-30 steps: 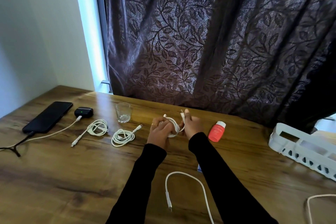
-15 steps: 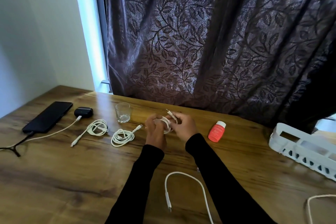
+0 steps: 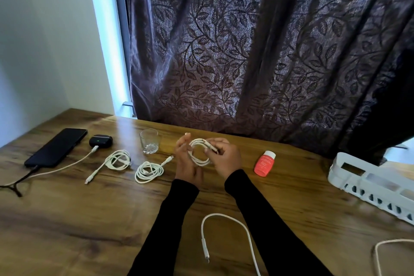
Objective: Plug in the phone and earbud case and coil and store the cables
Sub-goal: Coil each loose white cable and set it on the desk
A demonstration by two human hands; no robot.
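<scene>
White coil (image 3: 200, 152) held between left hand (image 3: 187, 159) and right hand (image 3: 225, 157) (both gripping).

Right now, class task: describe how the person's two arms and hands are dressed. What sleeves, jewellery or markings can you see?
Both arms wear long, close-fitting black sleeves that end at the wrists: the left sleeve and the right sleeve look plain, with no print or logo. The left hand and right hand are bare, without gloves. No watch or bracelet shows. This frame is too blurred to tell whether a finger carries a ring.
</scene>
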